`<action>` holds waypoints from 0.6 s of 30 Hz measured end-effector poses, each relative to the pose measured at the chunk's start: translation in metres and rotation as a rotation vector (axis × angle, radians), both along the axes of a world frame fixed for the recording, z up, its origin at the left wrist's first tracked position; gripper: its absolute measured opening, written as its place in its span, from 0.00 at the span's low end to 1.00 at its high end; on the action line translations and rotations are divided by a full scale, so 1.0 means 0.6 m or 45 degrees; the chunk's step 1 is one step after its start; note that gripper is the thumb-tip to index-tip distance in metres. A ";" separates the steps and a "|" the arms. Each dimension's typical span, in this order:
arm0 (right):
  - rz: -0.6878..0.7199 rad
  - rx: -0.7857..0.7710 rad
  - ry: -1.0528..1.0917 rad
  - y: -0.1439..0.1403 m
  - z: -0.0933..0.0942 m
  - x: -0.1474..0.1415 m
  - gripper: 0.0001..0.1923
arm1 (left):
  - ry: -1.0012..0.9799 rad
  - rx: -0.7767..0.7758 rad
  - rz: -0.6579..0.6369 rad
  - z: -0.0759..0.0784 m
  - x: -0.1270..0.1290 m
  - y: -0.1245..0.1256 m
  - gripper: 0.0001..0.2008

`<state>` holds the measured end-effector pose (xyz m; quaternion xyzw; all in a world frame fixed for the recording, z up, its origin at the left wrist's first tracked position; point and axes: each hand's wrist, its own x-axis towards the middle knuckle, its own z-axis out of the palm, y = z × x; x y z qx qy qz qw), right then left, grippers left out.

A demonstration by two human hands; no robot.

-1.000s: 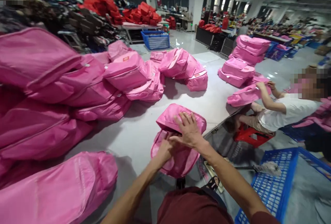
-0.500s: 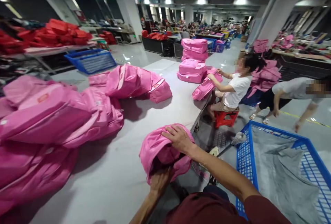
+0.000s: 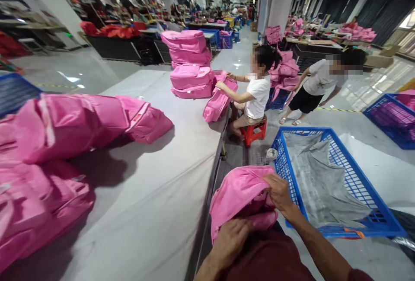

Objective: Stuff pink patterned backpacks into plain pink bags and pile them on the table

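I hold a folded pink fabric bag [image 3: 238, 194] in front of my body, off the edge of the grey table [image 3: 155, 212]. My left hand [image 3: 231, 240] grips its lower edge from underneath. My right hand [image 3: 280, 192] clasps its right side, near the rim of a blue plastic crate [image 3: 327, 229] lined with grey cloth. Heaps of pink bags [image 3: 65, 129] lie on the table to my left.
A person in a white shirt [image 3: 256, 95] sits on a red stool [image 3: 254, 132] further along the table, handling a pink bag beside a stack of pink bags [image 3: 189, 62]. Another person [image 3: 319, 80] bends over behind. A second blue crate [image 3: 394, 119] stands at right.
The pink bag has come off the table toward my body and to the right, beside the blue crate. Both hands stay on it. My view has swung right.
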<state>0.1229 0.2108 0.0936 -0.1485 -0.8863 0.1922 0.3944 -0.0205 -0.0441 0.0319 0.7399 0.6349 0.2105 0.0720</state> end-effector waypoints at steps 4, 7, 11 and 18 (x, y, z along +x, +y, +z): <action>-0.351 0.020 -0.063 0.050 -0.016 0.096 0.19 | -0.003 0.479 0.056 0.026 -0.005 0.115 0.23; -0.539 0.058 -0.096 0.089 -0.026 0.122 0.15 | -0.057 0.387 0.255 0.023 -0.029 0.241 0.32; -0.593 0.006 -0.107 0.153 -0.043 0.118 0.16 | -0.196 0.295 0.090 -0.016 -0.058 0.392 0.40; -0.432 -0.560 -0.337 0.338 -0.072 0.046 0.28 | -0.700 0.099 0.342 -0.041 -0.118 0.543 0.25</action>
